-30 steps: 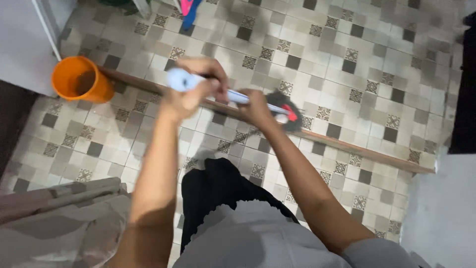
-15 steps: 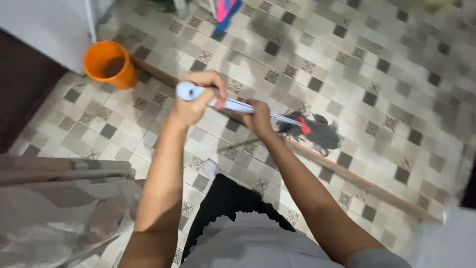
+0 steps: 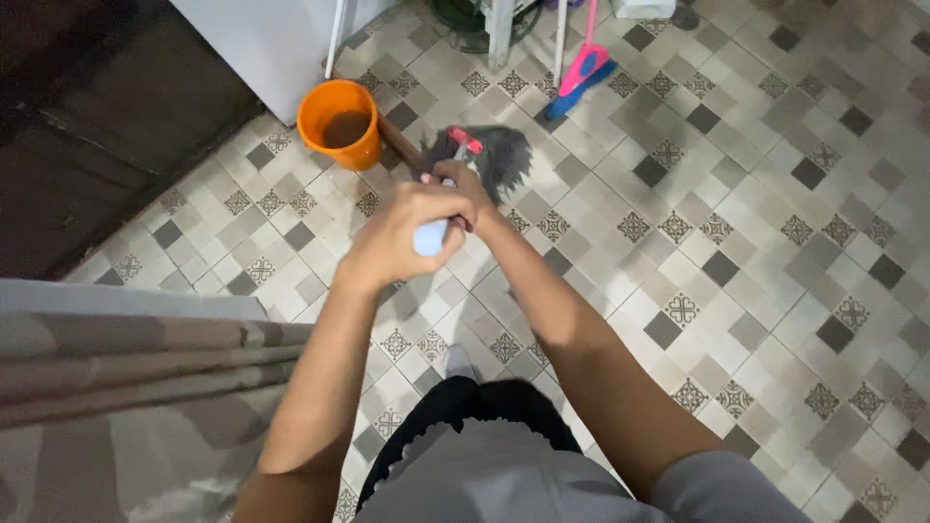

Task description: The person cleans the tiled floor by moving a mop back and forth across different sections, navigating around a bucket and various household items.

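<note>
Head view looks down on a patterned beige and grey tiled floor. Near the centre of the frame, the left hand is wrapped tightly around the pale blue upper end of a mop handle, fingers pressed closed over it. The right hand grips the same handle just beyond, mostly hidden behind the left, fingers curled around the shaft. The dark grey mop head with a red clip rests on the tiles above the hands, just beside an orange plastic bucket in the upper left. A pink and blue broom leans at the top centre.
</note>
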